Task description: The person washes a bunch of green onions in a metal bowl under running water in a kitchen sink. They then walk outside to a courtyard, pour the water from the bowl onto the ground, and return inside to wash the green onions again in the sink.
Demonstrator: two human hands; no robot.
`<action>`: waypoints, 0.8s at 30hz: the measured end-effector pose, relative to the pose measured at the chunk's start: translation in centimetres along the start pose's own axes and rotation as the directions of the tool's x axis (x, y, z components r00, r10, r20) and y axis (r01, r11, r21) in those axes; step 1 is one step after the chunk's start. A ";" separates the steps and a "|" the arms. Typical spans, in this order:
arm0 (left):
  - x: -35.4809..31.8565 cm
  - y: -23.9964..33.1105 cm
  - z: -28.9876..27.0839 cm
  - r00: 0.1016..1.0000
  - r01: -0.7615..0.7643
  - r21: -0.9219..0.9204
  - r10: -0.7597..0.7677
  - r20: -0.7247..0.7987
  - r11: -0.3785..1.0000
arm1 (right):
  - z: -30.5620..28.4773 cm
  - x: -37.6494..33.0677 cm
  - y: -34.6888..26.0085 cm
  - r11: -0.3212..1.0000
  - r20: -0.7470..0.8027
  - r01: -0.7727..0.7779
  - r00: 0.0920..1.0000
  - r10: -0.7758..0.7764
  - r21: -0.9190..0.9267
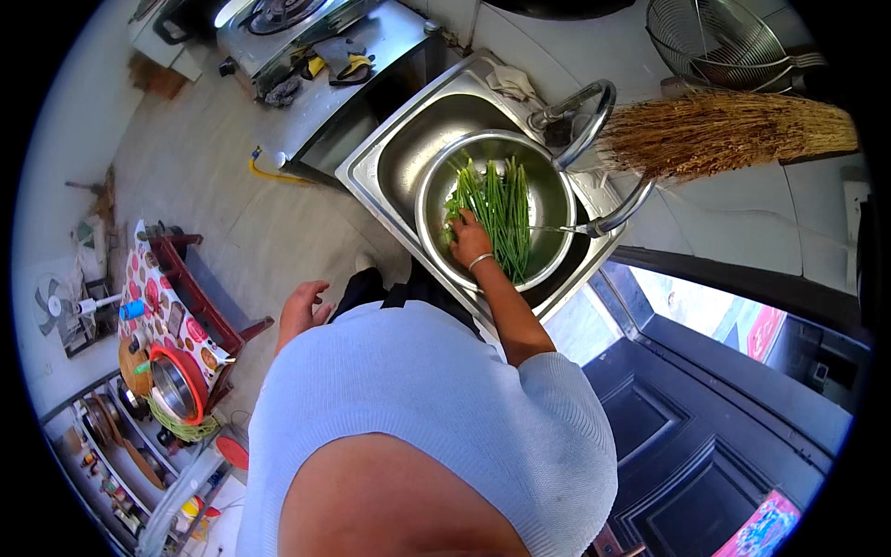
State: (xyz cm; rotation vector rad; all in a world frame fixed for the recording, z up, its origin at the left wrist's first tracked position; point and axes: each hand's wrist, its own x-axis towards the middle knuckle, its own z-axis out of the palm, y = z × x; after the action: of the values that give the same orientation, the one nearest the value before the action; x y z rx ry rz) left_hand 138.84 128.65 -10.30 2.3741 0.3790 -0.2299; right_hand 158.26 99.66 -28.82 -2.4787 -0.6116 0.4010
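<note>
Sink [399, 167] of stainless steel is standing ahead of the body [408, 371], and a round steel basin [554, 204] is sitting in it; whether the basin is resting on the bottom, I cannot tell. Over its right rim a curved faucet [624, 213] is leaning. Inside the basin a loose bundle of long green stalks [506, 218] is lying, and its long axis is pointing almost straight away from the body, while the right forearm [512, 314] is slanting more to the left. The right hand [469, 243] is much the nearer one: it is resting at the left edge of the bundle, so most stalks are lying to its right. Its fingers are bending, but whether they are gripping some stalks, I cannot tell. The left hand [302, 311] is hanging outside the sink, loosely curled and visibly holding nothing. On the right wrist a pale bracelet [481, 261] is sitting.
</note>
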 end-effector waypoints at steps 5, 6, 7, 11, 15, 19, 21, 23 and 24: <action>3.5 -0.2 -2.3 0.994 -0.111 0.020 0.111 0.016 0.994 | -3.0 1.6 1.8 0.977 -0.383 -0.142 0.903 0.193 0.157; 4.2 -0.4 -2.7 0.992 -0.126 0.029 0.126 0.021 0.992 | -3.7 1.7 1.7 0.974 -0.464 -0.172 0.858 0.221 0.146; 4.8 -0.6 -3.0 0.990 -0.140 0.038 0.139 0.024 0.989 | -4.4 1.9 1.5 0.970 -0.540 -0.202 0.805 0.244 0.136; 7.0 -0.2 -4.4 0.977 -0.212 0.073 0.209 0.044 0.975 | -4.3 2.6 -1.4 0.805 -0.255 -0.570 0.813 0.524 -0.163; 8.1 -1.6 -4.8 0.959 -0.281 0.063 0.278 0.054 0.958 | -0.7 0.9 0.1 0.967 -0.037 -0.194 0.981 0.191 -0.166; 8.1 -2.2 -4.7 0.967 -0.244 0.048 0.239 0.084 0.969 | -4.1 0.4 0.1 0.760 -0.107 -0.622 0.782 0.614 -0.187; 8.4 -2.1 -4.9 0.966 -0.241 0.050 0.234 0.105 0.969 | -3.2 0.6 -0.8 0.786 -0.086 -0.590 0.806 0.586 -0.185; 8.6 -1.8 -4.8 0.964 -0.245 0.028 0.241 0.111 0.969 | -2.0 -0.2 -1.9 0.902 0.011 -0.370 0.924 0.382 -0.221; 8.7 -1.9 -4.7 0.959 -0.263 0.020 0.259 0.114 0.965 | -2.0 -0.3 -2.0 0.948 0.099 -0.254 0.956 0.276 -0.195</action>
State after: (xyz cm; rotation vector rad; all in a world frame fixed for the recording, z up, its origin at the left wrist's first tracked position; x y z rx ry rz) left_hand 146.68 134.96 -10.37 2.4028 0.0076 -0.2444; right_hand 158.06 100.15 -26.03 -2.7365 -0.3750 0.6334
